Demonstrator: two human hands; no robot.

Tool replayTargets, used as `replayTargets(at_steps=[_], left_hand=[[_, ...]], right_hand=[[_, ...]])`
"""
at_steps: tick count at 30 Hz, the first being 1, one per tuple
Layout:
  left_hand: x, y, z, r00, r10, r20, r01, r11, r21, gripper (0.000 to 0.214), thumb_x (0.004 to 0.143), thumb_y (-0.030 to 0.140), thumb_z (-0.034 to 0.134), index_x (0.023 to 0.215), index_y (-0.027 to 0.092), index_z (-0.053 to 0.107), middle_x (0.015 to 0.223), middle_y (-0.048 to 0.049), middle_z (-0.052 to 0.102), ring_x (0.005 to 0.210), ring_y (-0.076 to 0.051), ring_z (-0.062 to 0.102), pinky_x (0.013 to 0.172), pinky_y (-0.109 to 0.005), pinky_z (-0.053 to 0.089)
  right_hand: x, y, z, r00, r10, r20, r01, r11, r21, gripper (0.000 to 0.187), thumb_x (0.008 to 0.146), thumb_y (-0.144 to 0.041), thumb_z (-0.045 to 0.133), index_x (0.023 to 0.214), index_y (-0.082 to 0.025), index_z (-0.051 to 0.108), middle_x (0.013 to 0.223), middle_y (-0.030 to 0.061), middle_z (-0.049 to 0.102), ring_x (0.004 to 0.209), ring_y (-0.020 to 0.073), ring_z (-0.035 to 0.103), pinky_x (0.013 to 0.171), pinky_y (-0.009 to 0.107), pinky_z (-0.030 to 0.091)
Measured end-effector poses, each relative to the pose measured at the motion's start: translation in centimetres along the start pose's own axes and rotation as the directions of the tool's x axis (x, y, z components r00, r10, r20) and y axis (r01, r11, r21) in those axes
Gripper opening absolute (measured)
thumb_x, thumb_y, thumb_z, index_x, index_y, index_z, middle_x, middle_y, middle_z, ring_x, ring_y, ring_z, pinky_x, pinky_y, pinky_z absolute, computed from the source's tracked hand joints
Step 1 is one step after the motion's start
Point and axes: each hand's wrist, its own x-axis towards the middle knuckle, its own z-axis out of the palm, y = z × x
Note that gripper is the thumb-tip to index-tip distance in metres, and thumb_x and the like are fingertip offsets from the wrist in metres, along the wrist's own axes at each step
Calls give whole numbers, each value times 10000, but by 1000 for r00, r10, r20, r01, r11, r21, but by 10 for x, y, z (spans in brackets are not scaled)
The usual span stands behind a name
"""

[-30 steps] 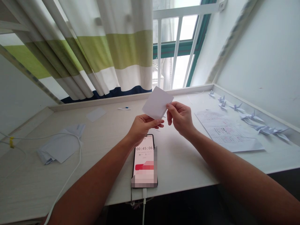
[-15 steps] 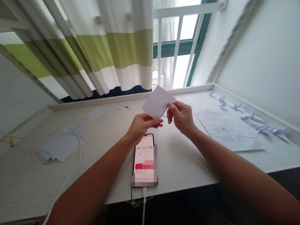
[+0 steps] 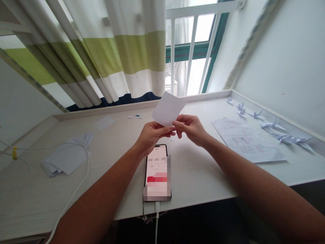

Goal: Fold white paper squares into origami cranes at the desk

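Note:
A small white square of paper point(image 3: 168, 108) is held up above the desk point(image 3: 114, 149), tilted on one corner. My left hand point(image 3: 151, 135) pinches its lower edge from the left. My right hand point(image 3: 191, 128) pinches the same lower corner from the right, fingers closed on the sheet. Both hands hover just beyond a phone point(image 3: 157, 173) lying flat near the desk's front edge, its screen showing a timer.
A pile of white paper sheets point(image 3: 66, 156) lies at the left under a white cable point(image 3: 76, 189). A printed sheet point(image 3: 247, 140) lies at the right. Several folded paper cranes point(image 3: 274, 126) line the right wall. A striped curtain and barred window stand behind.
My right hand slid down from the paper's right corner to its lower corner, close to my left hand. The paper shifted slightly left and up.

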Motion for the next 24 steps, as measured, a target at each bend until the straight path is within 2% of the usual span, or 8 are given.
replayTargets(at_steps=[2,5,10,16,21,24], left_hand=[[0,-1,-1,1000,-2,22,1,1000,15,305,732,343,955,927,137,844,841,-98,813,780,-200,759,793,-349,561],[0,-2,0,999,-8,39,7,999,32,295,732,339,955,921,141,844,871,-103,820,796,-204,764,799,-353,565],[0,0,2,999,-12,36,11,999,32,288,726,316,952,920,136,838,875,-105,822,765,-197,757,800,-363,569],[-1,2,2,999,-39,34,38,999,37,304,717,305,957,938,134,838,922,-123,830,768,-205,760,818,-387,579],[-2,1,2,998,-54,37,53,998,43,313,705,303,966,930,129,836,921,-125,829,756,-200,755,785,-372,577],[-2,1,1,998,-57,36,55,998,40,320,702,308,968,928,126,833,918,-126,828,756,-201,755,793,-376,579]], right_hand=[[-1,3,0,1000,-13,29,13,1000,8,371,794,-522,894,787,-184,741,617,-24,668,512,106,583,502,264,496],[-1,5,1,999,-54,5,54,999,0,332,825,-484,879,743,-190,750,612,-22,670,506,99,568,486,255,472],[-2,0,2,998,-53,-41,52,999,-10,353,818,-496,881,689,-198,742,581,-17,665,493,107,569,476,264,470],[3,-3,-7,975,-67,-212,73,997,22,354,789,-513,894,664,-226,728,531,-30,615,436,104,531,433,273,441],[8,-7,-15,921,-84,-380,119,991,68,362,768,-479,903,631,-230,679,482,-52,530,413,86,460,408,262,370],[10,-8,-17,913,-65,-402,104,992,76,399,769,-533,890,653,-233,653,519,-57,517,423,85,446,407,266,372]])
